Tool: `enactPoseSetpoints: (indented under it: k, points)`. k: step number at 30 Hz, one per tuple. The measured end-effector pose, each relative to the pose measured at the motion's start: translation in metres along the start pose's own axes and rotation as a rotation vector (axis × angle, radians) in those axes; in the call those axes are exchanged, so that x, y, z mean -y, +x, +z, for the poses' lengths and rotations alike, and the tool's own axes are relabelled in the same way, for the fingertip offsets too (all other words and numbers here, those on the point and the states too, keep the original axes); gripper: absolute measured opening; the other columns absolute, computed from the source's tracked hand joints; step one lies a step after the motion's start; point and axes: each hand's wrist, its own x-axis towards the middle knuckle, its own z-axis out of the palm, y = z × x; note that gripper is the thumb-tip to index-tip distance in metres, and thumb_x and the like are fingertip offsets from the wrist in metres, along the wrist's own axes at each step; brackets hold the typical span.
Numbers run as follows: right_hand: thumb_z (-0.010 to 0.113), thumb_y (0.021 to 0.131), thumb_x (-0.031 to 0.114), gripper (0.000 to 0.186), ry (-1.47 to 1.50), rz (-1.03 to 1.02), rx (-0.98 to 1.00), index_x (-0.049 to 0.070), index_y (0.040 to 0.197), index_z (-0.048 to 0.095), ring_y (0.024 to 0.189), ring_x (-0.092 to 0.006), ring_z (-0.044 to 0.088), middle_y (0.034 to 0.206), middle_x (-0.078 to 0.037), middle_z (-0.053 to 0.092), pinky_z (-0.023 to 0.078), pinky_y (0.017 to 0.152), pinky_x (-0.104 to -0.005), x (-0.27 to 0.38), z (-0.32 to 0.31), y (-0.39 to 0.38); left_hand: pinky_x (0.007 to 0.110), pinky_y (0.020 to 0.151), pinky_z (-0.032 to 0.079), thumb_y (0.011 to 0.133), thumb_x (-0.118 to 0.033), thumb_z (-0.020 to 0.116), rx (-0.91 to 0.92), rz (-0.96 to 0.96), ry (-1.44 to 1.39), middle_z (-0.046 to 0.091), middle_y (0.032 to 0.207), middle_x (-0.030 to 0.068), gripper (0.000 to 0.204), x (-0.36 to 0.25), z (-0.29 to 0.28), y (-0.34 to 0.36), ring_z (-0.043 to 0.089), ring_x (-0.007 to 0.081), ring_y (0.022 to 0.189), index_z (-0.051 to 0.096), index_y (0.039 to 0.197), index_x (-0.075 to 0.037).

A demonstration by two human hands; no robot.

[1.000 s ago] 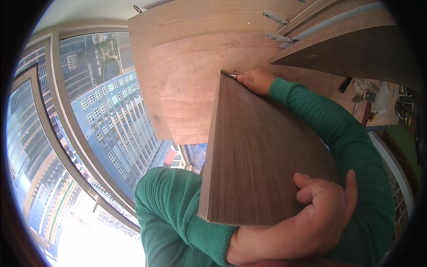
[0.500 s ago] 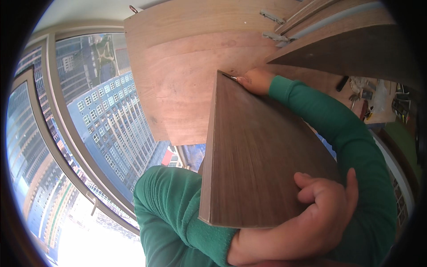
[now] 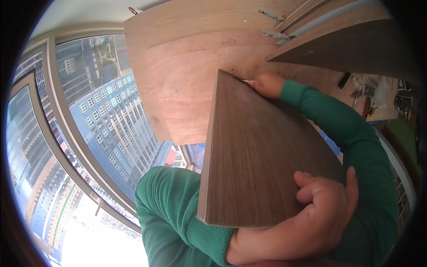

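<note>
A long brown wood-grain panel [image 3: 262, 164] stands on edge before me, its narrow pale edge facing left and its far corner by a plywood sheet. My left forearm passes round its near end. Around the panel's near right part, my left hand [image 3: 307, 218] is bent, with fingers on the face and one digit past the edge. At the far end my right hand [image 3: 269, 84] is closed on a slim knife-like tool [image 3: 241, 80]. The tool's metal tip lies along the panel's upper edge; its handle is hidden in my fingers.
Behind the panel is a large plywood sheet [image 3: 182, 89]. Another dark panel [image 3: 347, 51] and metal hinges [image 3: 273, 34] are at upper right. Assorted tools and a clear plastic bag [image 3: 381, 92] lie at far right. A tall window [image 3: 52, 89] with an open sash runs along the left.
My right hand and the knife-like tool have shifted a little right and nearer, along the panel's edge. My left hand and the panel have barely moved.
</note>
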Motion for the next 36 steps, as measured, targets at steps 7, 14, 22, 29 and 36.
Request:
enactPoseSetpoints:
  k: [7, 14, 22, 29, 36]
  points:
    - [0.048, 0.107, 0.043, 0.055, -0.011, -0.003, 0.001, -0.005, 0.094, 0.073, 0.09, -0.0472, 0.067, 0.095, -0.029, 0.07, 0.051, 0.083, -0.0541, -0.043, 0.028, -0.014, 0.031, 0.066, 0.049, 0.079, -0.022, 0.064, -0.104, -0.01, 0.107, 0.059, 0.071, 0.0035, 0.03, -0.002, 0.012, 0.001, 0.057, 0.0186, 0.062, 0.068, 0.099, 0.001]
    - [0.046, 0.107, 0.043, 0.056, -0.065, 0.098, 0.123, -0.005, 0.094, 0.074, 0.092, -0.0474, 0.068, 0.095, -0.03, 0.071, 0.051, 0.085, -0.0543, -0.064, 0.02, -0.057, 0.03, 0.067, 0.049, 0.08, -0.021, 0.064, -0.115, -0.085, 0.097, 0.059, 0.07, 0.0033, 0.027, -0.009, 0.015, 0.0, 0.057, 0.0183, 0.063, 0.067, 0.097, 0.0]
    - [0.046, 0.107, 0.046, 0.055, 0.139, 0.031, -0.017, 0.0, 0.096, 0.073, 0.09, -0.0433, 0.068, 0.094, -0.025, 0.071, 0.052, 0.082, -0.0495, -0.044, -0.005, -0.062, 0.032, 0.064, 0.05, 0.078, -0.024, 0.067, -0.08, -0.034, 0.056, 0.06, 0.072, 0.0025, 0.038, -0.004, 0.01, -0.001, 0.059, 0.0184, 0.063, 0.069, 0.109, 0.0]
    - [0.043, 0.109, 0.049, 0.056, 0.143, -0.078, -0.073, 0.002, 0.104, 0.071, 0.097, -0.0426, 0.067, 0.103, -0.023, 0.072, 0.051, 0.089, -0.0486, -0.013, 0.003, -0.003, 0.032, 0.063, 0.05, 0.078, -0.026, 0.067, 0.011, 0.006, -0.054, 0.06, 0.071, 0.0018, 0.042, -0.006, 0.003, -0.002, 0.059, 0.0186, 0.063, 0.071, 0.113, -0.002]
    - [0.041, 0.11, 0.045, 0.051, 0.129, -0.18, -0.11, 0.004, 0.104, 0.071, 0.094, -0.0435, 0.066, 0.1, -0.024, 0.071, 0.05, 0.086, -0.0504, 0.007, 0.007, 0.02, 0.032, 0.063, 0.049, 0.078, -0.025, 0.066, 0.004, 0.002, -0.055, 0.06, 0.07, 0.0023, 0.041, -0.007, 0.004, -0.002, 0.059, 0.0192, 0.063, 0.071, 0.112, -0.002]
